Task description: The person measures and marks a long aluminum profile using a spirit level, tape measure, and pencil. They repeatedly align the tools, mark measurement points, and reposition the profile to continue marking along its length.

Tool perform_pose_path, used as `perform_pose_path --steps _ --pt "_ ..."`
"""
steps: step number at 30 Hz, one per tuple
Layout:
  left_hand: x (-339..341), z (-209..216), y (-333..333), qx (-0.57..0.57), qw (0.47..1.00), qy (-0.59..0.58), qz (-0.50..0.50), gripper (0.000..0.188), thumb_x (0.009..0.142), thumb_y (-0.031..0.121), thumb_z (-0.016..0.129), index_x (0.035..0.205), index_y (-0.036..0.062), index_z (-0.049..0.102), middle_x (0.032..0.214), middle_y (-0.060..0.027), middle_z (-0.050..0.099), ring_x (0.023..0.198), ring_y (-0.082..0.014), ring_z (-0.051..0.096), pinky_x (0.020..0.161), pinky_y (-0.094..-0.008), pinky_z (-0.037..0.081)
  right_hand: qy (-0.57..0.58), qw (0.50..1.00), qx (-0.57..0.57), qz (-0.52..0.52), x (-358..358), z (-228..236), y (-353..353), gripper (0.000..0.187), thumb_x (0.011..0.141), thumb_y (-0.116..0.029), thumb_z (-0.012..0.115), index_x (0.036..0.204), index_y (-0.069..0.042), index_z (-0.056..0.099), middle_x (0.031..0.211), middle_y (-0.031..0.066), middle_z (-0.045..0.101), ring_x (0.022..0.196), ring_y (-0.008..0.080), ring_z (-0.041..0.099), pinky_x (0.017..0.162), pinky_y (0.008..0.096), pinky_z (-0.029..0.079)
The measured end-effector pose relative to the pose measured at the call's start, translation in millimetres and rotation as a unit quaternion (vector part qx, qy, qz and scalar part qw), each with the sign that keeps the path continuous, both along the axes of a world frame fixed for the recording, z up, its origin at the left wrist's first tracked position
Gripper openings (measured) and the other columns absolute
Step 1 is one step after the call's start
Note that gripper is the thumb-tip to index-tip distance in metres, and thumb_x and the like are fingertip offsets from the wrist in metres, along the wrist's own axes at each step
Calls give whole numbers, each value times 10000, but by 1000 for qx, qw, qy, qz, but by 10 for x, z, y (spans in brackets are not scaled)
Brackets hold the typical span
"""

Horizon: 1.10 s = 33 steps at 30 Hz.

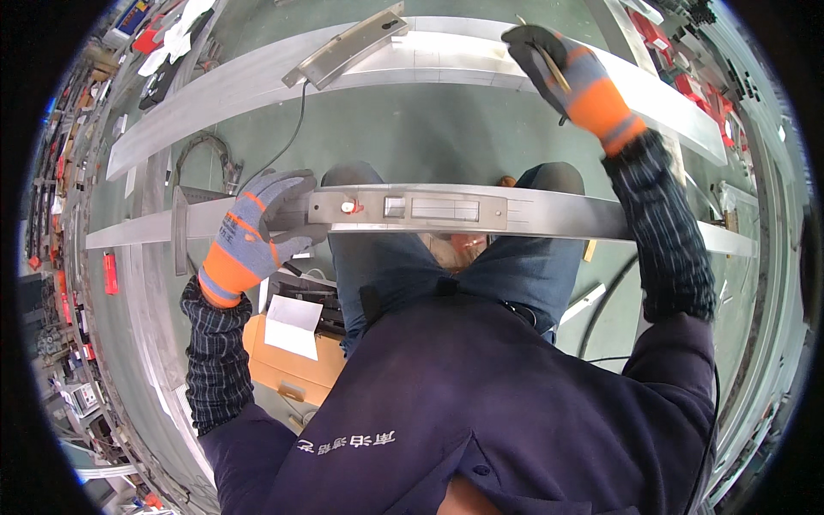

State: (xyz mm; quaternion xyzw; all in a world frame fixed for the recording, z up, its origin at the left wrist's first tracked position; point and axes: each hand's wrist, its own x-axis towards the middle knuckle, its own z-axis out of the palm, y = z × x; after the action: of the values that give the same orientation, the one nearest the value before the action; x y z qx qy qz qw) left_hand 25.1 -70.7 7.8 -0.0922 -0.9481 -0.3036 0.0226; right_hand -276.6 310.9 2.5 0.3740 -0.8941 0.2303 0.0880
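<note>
A metal bar (584,215) runs crosswise in front of my body, above my knees. Along its middle lies a slotted metal plate (493,211) with rectangular cutouts and a small red and white piece near its left end. My left hand (257,227), in a grey and orange glove, closes around the plate's left end and the bar, thumb on the near side and fingers on the far side. At the upper right, my gloved right hand (575,81) is closed on a thin pencil-like stick (554,67), over the far metal beam (215,103).
A metal housing (352,47) with a black cable rests across the far beam. Beside my left hand, a metal square (180,227) stands against the bar. Below are an orange-brown box (287,369) and white paper (293,326). Tools crowd the left shelving; red boxes (695,90) sit at right.
</note>
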Motion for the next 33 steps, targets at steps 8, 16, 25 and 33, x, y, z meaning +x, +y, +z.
perform_pose_path --steps 8,16,25,33 --pt "-14 -65 -47 -5 1000 0 9 691 782 154 877 1411 39 613 1394 -163 642 1297 -333 607 1122 -437 475 -203 967 -4 153 1488 348 268 467 885 -200 794 1303 -46 655 1126 170 705 1039 333 697 919 411 547" --pt "7 -75 -10 15 999 48 19 602 795 176 870 1359 104 673 1311 -151 678 1198 -363 634 1067 -444 510 -199 968 -26 149 1566 128 235 393 891 -167 765 1253 -42 679 1041 169 704 941 359 689 887 418 540" --pt "33 -73 -28 12 999 -7 37 581 823 82 813 1375 36 638 1388 -142 638 1231 -271 651 1062 -398 536 -174 976 -34 128 1644 158 173 384 882 -198 758 1233 -59 694 997 156 716 938 354 686 896 444 518" --pt "27 -106 -54 127 988 -62 57 585 840 68 815 1392 53 623 1384 -125 638 1221 -252 659 1040 -381 563 -163 978 -37 126 1642 101 98 363 839 -156 789 1177 -50 709 971 156 721 936 367 690 871 448 524"
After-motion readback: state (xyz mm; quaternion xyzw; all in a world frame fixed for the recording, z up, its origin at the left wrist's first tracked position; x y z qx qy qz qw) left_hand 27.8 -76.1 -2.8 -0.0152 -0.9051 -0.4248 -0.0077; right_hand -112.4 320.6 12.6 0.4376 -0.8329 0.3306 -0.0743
